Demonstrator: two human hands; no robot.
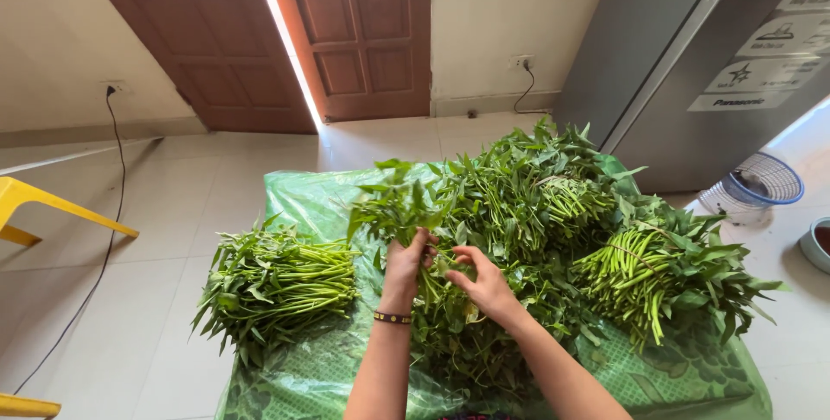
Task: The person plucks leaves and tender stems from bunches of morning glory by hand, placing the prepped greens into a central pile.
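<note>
Green leafy stalks (432,213) fill the middle of the head view, heaped on a green plastic sheet (303,200) spread over the tiled floor (156,213). The left hand (405,263), with a beaded bracelet (392,318) at the wrist, has its fingers (424,243) closed around a bunch of these stalks and holds it upright. The right hand (486,283) sits just beside it, its fingers (462,256) pinching a leaf or stem of the same bunch. A tidy bundle of stalks (277,286) lies apart on the left of the sheet; another cut-stemmed bundle (640,273) lies to the right. Behind stand a brown wooden door (346,31), a grey fridge (692,57) and a blue basket (765,180); a yellow chair (35,204) edges in left.
</note>
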